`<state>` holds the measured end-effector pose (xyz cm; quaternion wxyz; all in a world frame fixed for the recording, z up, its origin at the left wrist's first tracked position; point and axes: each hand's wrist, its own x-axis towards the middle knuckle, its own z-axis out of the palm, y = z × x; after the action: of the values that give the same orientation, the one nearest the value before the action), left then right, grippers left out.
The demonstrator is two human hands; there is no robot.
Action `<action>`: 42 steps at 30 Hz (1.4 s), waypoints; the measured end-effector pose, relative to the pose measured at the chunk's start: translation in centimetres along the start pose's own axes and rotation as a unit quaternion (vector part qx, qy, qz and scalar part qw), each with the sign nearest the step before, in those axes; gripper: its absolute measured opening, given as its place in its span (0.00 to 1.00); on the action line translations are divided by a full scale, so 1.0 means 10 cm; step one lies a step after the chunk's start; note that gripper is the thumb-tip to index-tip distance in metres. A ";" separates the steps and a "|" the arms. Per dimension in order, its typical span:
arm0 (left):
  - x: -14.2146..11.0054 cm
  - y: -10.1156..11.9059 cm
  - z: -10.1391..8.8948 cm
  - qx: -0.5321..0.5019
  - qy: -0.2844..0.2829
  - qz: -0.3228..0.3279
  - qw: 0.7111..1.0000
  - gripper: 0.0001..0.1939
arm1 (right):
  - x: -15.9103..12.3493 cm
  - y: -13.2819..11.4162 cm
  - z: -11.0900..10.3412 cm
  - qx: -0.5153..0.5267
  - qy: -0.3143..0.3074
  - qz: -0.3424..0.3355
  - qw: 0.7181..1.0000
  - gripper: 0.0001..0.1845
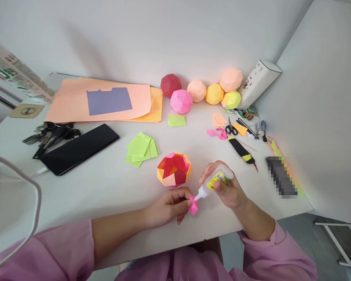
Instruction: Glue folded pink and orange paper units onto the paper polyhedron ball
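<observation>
Between thumb and fingers, my left hand (175,205) pinches a small pink folded paper piece (194,207) near the table's front edge. My right hand (229,191) grips a white glue bottle (215,180) with a yellow label. The bottle tilts down to the left, and its nozzle tip is at the upper edge of the pink piece; whether glue is coming out is too small to tell. Just beyond my left hand stands a partly built paper ball (174,170) in red, orange, yellow and pink, open at the top.
Several finished paper balls (181,101) line the wall. Green paper squares (142,149) lie left of the open ball. Scissors (231,128) and a black-yellow cutter (241,150) are at right. At left are a black phone (80,149), keys (51,134) and large paper sheets (68,101).
</observation>
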<state>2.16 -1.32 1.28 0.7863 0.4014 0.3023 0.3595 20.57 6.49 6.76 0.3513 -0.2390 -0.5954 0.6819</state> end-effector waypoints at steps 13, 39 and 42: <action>0.00 -0.03 -0.02 0.002 0.002 0.003 1.000 0.18 | 0.00 -0.02 0.02 0.002 -0.024 -0.018 1.000 0.13; 0.00 0.01 0.00 0.003 0.008 -0.008 1.000 0.19 | -0.02 -0.08 0.06 -0.044 -0.026 -0.076 0.996 0.12; 0.00 0.01 0.00 0.001 0.004 -0.007 1.000 0.19 | -0.02 -0.08 0.05 -0.047 -0.019 -0.083 0.995 0.12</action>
<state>2.09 -1.31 1.37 0.7869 0.3988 0.3088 0.3555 20.48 6.03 7.61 0.3836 -0.1916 -0.6513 0.6261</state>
